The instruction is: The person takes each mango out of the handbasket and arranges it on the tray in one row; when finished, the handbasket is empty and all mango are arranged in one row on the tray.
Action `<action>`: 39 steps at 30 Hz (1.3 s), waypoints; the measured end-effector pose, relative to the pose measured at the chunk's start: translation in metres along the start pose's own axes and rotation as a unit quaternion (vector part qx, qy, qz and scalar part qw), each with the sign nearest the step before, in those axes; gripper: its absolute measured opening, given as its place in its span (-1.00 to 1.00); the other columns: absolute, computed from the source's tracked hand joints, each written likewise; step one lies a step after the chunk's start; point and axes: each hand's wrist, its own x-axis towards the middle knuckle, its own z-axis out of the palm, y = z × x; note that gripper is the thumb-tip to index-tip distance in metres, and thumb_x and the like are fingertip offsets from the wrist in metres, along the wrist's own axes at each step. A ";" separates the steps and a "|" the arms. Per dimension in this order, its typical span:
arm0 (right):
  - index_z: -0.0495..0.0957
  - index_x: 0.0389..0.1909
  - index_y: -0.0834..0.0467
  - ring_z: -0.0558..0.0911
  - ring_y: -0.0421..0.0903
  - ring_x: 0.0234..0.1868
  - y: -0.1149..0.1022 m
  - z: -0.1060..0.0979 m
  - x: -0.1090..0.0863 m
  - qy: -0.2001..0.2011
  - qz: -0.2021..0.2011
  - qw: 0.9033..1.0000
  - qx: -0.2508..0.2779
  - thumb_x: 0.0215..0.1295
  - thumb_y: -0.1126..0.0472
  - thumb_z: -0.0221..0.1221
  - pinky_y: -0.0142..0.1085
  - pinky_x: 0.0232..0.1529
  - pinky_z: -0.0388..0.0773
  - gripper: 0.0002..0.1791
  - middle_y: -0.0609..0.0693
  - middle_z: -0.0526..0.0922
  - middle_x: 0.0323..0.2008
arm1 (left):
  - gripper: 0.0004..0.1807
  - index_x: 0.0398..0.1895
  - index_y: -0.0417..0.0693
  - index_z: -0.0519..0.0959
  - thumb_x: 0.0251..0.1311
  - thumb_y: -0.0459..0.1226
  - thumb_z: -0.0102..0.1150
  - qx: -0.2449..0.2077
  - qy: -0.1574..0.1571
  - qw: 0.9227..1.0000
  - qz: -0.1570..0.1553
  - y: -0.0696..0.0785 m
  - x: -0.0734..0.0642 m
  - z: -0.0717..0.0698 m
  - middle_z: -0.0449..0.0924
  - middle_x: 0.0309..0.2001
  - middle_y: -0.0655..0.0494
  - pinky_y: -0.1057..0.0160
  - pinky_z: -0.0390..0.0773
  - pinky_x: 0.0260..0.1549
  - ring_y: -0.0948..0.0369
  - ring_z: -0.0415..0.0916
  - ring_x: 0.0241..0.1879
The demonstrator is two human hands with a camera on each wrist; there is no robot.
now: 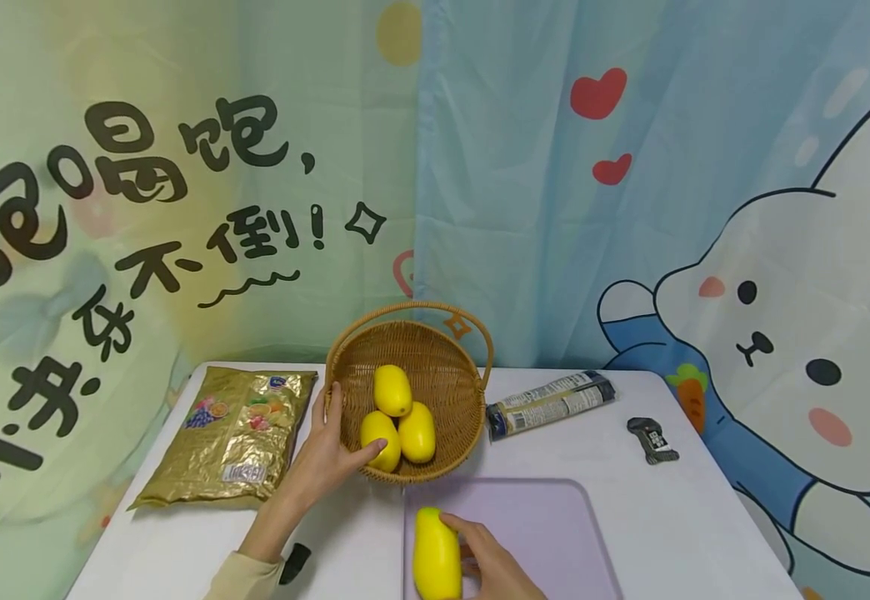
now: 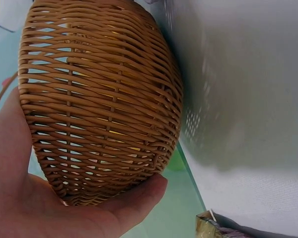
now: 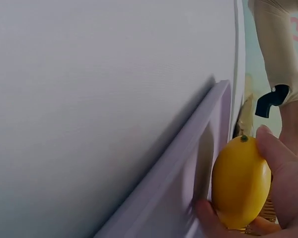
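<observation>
Looks like a staged tabletop corner in a curtained-off spot; printed fabric hangs right behind the table (image 1: 682, 533): green-yellow cloth (image 1: 180, 50) on the left with black Chinese lettering (image 1: 138, 179), blue cloth (image 1: 495, 167) on the right with red hearts (image 1: 598, 94) and a big cartoon rabbit (image 1: 705, 325); folds and a vertical seam give the cloth away; tabletop is plain white, carrying a gold fruit-print bag (image 1: 236, 433), long wrapped pack (image 1: 551, 405), small dark packet (image 1: 652, 440), lilac tray (image 1: 532, 533), and wicker basket (image 1: 453, 375) with yellow fruit (image 1: 416, 433); can't tell whether home, office or lab lies beyond the fabric.
</observation>
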 end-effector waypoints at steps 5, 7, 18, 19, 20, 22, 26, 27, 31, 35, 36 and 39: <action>0.22 0.51 0.09 0.51 0.01 0.22 -0.002 0.007 0.003 0.017 0.001 0.996 -0.089 -0.03 -0.32 0.48 0.03 0.25 0.50 0.15 0.09 0.44 0.33 | 0.34 0.65 -0.14 -0.28 0.12 0.24 0.37 -0.005 0.000 1.000 -0.002 0.000 -0.001 0.001 -0.40 0.62 -0.31 -0.01 0.67 -0.11 -0.26 0.62 0.04; 0.23 0.51 0.08 0.48 0.06 0.27 -0.002 0.009 0.004 0.017 0.010 0.993 -0.116 -0.05 -0.37 0.46 0.16 0.29 0.43 0.16 0.06 0.44 0.36 | 0.34 0.65 -0.14 -0.28 0.12 0.24 0.38 -0.008 0.001 1.000 -0.001 0.000 -0.001 0.002 -0.40 0.62 -0.31 -0.03 0.67 -0.09 -0.27 0.61 0.05; 0.24 0.49 0.11 0.49 0.06 0.25 -0.003 0.011 0.003 0.024 0.016 0.979 -0.201 -0.11 -0.52 0.39 0.20 0.27 0.41 0.23 0.06 0.46 0.35 | 0.33 0.66 -0.14 -0.26 0.12 0.24 0.37 -0.003 0.006 1.000 -0.001 0.002 0.000 0.000 -0.39 0.62 -0.31 -0.03 0.67 -0.10 -0.24 0.62 0.02; 0.24 0.49 0.11 0.49 0.05 0.25 -0.003 0.010 0.003 0.025 0.013 0.978 -0.206 -0.11 -0.52 0.39 0.19 0.26 0.42 0.24 0.06 0.46 0.34 | 0.32 0.65 -0.14 -0.26 0.12 0.24 0.37 -0.004 0.006 1.000 -0.001 0.002 0.000 0.000 -0.39 0.62 -0.31 -0.04 0.66 -0.08 -0.25 0.62 0.03; 0.24 0.49 0.12 0.49 0.04 0.24 -0.004 0.010 0.003 0.027 0.011 0.978 -0.209 -0.11 -0.52 0.39 0.18 0.26 0.42 0.24 0.06 0.47 0.34 | 0.32 0.65 -0.14 -0.26 0.12 0.24 0.37 -0.004 0.006 1.000 -0.002 0.002 0.000 0.000 -0.39 0.62 -0.31 -0.05 0.66 -0.06 -0.26 0.61 0.05; 0.25 0.49 0.13 0.50 0.03 0.22 -0.003 0.010 0.002 0.029 0.005 0.976 -0.217 -0.11 -0.52 0.38 0.16 0.25 0.44 0.23 0.06 0.48 0.32 | 0.32 0.65 -0.15 -0.26 0.13 0.24 0.37 -0.006 0.006 1.000 0.000 0.002 0.000 0.000 -0.40 0.62 -0.31 -0.08 0.64 -0.02 -0.28 0.58 0.09; 0.25 0.49 0.14 0.52 0.02 0.21 -0.003 0.010 0.002 0.032 0.000 0.973 -0.228 -0.11 -0.53 0.37 0.14 0.25 0.46 0.24 0.08 0.49 0.32 | 0.32 0.65 -0.17 -0.26 0.13 0.25 0.36 -0.005 0.004 1.000 0.001 0.001 0.000 -0.001 -0.41 0.62 -0.32 -0.09 0.64 -0.01 -0.29 0.58 0.10; 0.25 0.49 0.14 0.52 0.02 0.21 -0.002 0.010 0.002 0.033 -0.003 0.972 -0.231 -0.11 -0.53 0.37 0.14 0.24 0.46 0.25 0.08 0.49 0.32 | 0.33 0.65 -0.17 -0.27 0.13 0.26 0.35 -0.004 0.004 1.000 0.001 0.001 0.000 -0.001 -0.41 0.62 -0.33 -0.08 0.64 -0.03 -0.28 0.59 0.08; 0.24 0.49 0.13 0.52 0.01 0.23 -0.002 0.009 0.000 0.035 -0.007 0.972 -0.232 -0.13 -0.57 0.36 0.15 0.26 0.44 0.27 0.07 0.48 0.33 | 0.33 0.65 -0.15 -0.27 0.13 0.26 0.35 -0.004 0.002 1.000 -0.001 0.001 0.000 -0.001 -0.41 0.62 -0.31 -0.07 0.65 -0.04 -0.28 0.58 0.09; 0.24 0.49 0.12 0.51 0.02 0.25 -0.002 0.007 -0.001 0.036 -0.008 0.973 -0.229 -0.15 -0.61 0.33 0.19 0.26 0.43 0.29 0.06 0.47 0.35 | 0.33 0.66 -0.13 -0.28 0.12 0.25 0.37 -0.005 0.002 1.000 -0.004 0.000 -0.001 0.000 -0.41 0.62 -0.29 -0.04 0.66 -0.06 -0.26 0.59 0.08; 0.24 0.49 0.12 0.51 0.03 0.25 -0.002 0.006 -0.002 0.039 -0.009 0.972 -0.231 -0.16 -0.62 0.33 0.19 0.26 0.43 0.29 0.05 0.48 0.34 | 0.34 0.66 -0.13 -0.28 0.12 0.24 0.37 -0.005 0.002 1.000 -0.004 0.000 -0.001 0.000 -0.40 0.62 -0.29 -0.03 0.66 -0.07 -0.26 0.60 0.08; 0.27 0.47 0.16 0.54 0.04 0.21 -0.004 0.001 -0.003 0.050 -0.027 0.968 -0.244 -0.09 -0.55 0.35 0.19 0.20 0.47 0.23 0.07 0.53 0.28 | 0.34 0.66 -0.13 -0.29 0.12 0.24 0.37 -0.004 -0.001 1.000 -0.004 -0.001 -0.001 0.000 -0.40 0.62 -0.29 0.03 0.68 -0.16 -0.23 0.62 0.03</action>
